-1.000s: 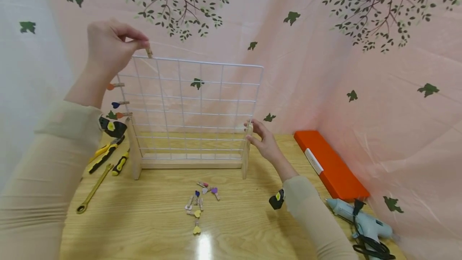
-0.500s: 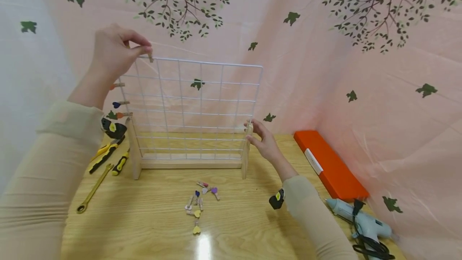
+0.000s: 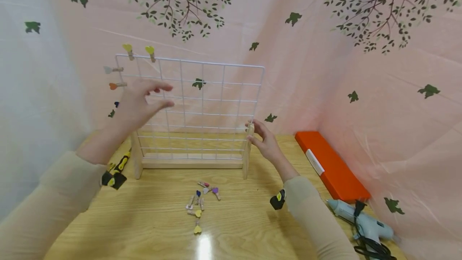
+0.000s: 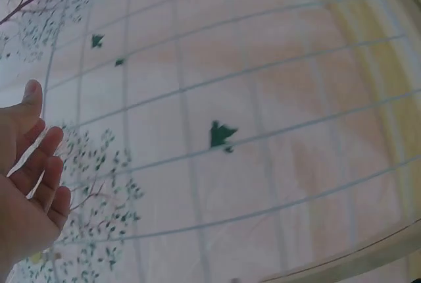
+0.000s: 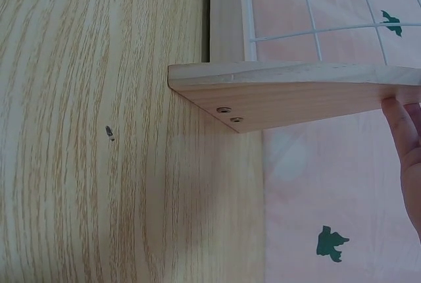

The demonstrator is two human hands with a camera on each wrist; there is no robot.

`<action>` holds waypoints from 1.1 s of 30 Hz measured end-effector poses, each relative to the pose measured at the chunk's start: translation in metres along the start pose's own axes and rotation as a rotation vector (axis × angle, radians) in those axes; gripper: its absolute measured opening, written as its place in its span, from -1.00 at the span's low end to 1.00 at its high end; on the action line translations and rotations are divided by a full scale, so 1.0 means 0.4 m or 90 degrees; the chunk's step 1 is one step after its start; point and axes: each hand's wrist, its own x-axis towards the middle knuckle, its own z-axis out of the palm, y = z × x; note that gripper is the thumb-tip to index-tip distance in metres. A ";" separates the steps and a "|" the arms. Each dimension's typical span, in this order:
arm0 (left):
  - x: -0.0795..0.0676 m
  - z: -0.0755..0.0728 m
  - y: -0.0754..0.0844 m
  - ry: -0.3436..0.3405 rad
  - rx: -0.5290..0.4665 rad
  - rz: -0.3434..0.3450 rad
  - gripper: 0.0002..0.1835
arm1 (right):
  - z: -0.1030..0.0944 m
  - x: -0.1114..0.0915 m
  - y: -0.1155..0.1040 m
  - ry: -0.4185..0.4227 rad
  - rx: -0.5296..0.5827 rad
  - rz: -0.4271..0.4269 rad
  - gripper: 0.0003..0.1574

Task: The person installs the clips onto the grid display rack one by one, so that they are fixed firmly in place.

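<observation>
A white wire grid (image 3: 202,62) stands upright in a wooden stand (image 3: 191,163). My left hand (image 3: 135,105) hovers in front of its left part, holding nothing, thumb and fingers apart; the left wrist view shows the hand (image 4: 29,184) with fingers loosely bent. Two yellow heart clothespins (image 3: 150,52) are clipped on the top wire. Down the left edge sit a pale heart clothespin (image 3: 113,69), an orange one (image 3: 117,86) and a dark blue one partly behind my hand. My right hand (image 3: 266,141) grips the top of the stand's right upright (image 5: 296,92) between thumb and fingers.
Several heart clothespins (image 3: 196,204) lie loose on the wooden table (image 3: 151,220) before the stand. A yellow-black screwdriver (image 3: 122,163) lies left, partly behind the left wrist. An orange box (image 3: 335,167) and a glue gun (image 3: 368,220) with a black cord lie right.
My left hand has let go of a clothespin on the top wire and moved down and slightly right, uncovering the clothespins at the top left corner. The right hand keeps its grip.
</observation>
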 end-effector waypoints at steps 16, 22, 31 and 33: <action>-0.387 0.351 -0.096 -0.323 -0.095 -0.040 -0.54 | -0.004 0.000 0.011 0.000 -0.008 -0.021 -0.40; -0.437 0.389 -0.106 -0.408 -0.180 -0.020 -0.78 | -0.006 0.002 0.011 0.004 -0.005 -0.016 -0.40; -0.449 0.387 -0.096 -0.479 -0.222 -0.043 -0.83 | -0.008 0.000 0.010 0.002 -0.009 -0.001 -0.39; -0.449 0.389 -0.099 -0.484 -0.218 -0.052 -0.81 | -0.007 -0.001 0.010 0.003 -0.007 -0.002 -0.39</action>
